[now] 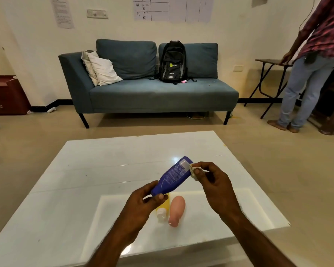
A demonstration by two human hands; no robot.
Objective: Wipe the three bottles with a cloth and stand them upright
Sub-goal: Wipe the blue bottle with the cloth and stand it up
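My left hand (143,201) grips the cap end of a blue bottle (172,177), which is held tilted above the white table (85,170) with its base pointing up and away. My right hand (214,182) pinches a small pale cloth (193,169) against the upper end of the blue bottle. Below my hands a yellow bottle (163,209) with a white cap and a pink bottle (176,210) lie on their sides next to each other on the table, caps toward me. My left hand partly hides the yellow bottle.
A blue sofa (152,93) with a black backpack (173,61) and pillows stands beyond the table. A person (312,60) stands at the right by a folding table (268,62). A red cabinet (6,95) sits at the far left.
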